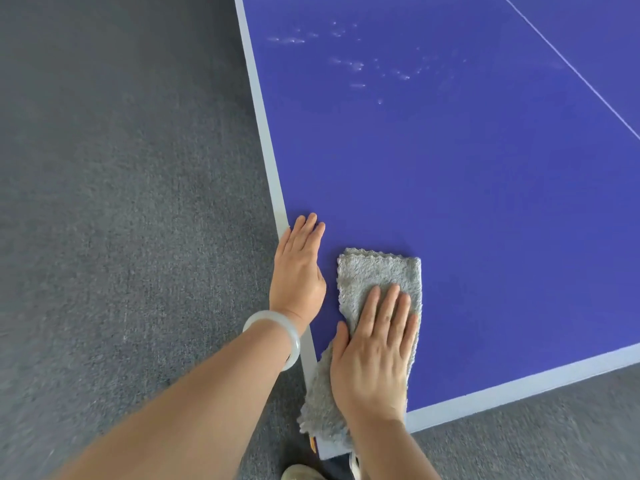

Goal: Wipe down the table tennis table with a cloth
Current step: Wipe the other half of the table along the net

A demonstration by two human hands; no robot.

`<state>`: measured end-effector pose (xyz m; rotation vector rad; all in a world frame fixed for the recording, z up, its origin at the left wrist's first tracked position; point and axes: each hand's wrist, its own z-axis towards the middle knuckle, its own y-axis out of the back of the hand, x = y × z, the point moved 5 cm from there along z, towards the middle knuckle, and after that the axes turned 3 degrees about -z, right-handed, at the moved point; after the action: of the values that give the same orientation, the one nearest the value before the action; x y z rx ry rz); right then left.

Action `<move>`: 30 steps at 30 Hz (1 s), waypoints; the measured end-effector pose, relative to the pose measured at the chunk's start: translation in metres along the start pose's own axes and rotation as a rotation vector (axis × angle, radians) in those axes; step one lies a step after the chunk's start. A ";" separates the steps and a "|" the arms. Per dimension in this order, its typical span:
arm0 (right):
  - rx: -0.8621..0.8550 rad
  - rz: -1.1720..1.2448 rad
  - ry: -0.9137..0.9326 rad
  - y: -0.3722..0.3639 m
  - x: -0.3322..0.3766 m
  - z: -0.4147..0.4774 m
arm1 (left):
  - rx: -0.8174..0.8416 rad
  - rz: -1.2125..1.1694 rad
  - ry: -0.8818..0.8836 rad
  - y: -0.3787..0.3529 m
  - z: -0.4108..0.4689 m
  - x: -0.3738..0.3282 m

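The right hand (375, 348) lies flat on the grey cloth (367, 327), fingers straight and close together, pressing it down onto the blue table tennis table (450, 185) rather than gripping it. The cloth is folded into a long strip near the table's near corner — its far end with the scalloped hem lies on the blue surface, while its near end hangs off over the pale edge band at the corner. The left hand (299, 268) rests just beside the cloth, apart from it, palm down with fingers straight on the table's left edge, holding nothing; part of it overlaps the pale border stripe. A pale, translucent bangle (277, 332) sits on the left wrist. Farther up the table, well apart from the cloth, a scatter of whitish smudges (349, 60) marks the blue surface, and a thin white line (571, 69) runs diagonally across the top right. Dark grey carpet (121, 202) lies around the table — a light shoe (304, 472) shows at the bottom edge.
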<state>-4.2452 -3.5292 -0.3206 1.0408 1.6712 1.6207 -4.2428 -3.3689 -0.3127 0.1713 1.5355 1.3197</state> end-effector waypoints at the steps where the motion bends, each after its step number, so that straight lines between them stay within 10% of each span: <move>1: 0.014 -0.001 -0.020 0.002 -0.003 0.022 | 0.001 -0.004 -0.001 0.001 0.000 -0.001; 17: -0.052 0.096 0.006 0.023 0.009 0.259 | 0.157 0.233 -0.143 0.006 0.015 -0.005; 30: -0.068 0.083 0.085 0.024 0.013 0.262 | 0.285 0.441 -0.339 -0.010 0.225 0.056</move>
<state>-4.0288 -3.3790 -0.3192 1.0327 1.6347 1.7858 -4.0919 -3.1928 -0.3171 0.9119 1.4287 1.3130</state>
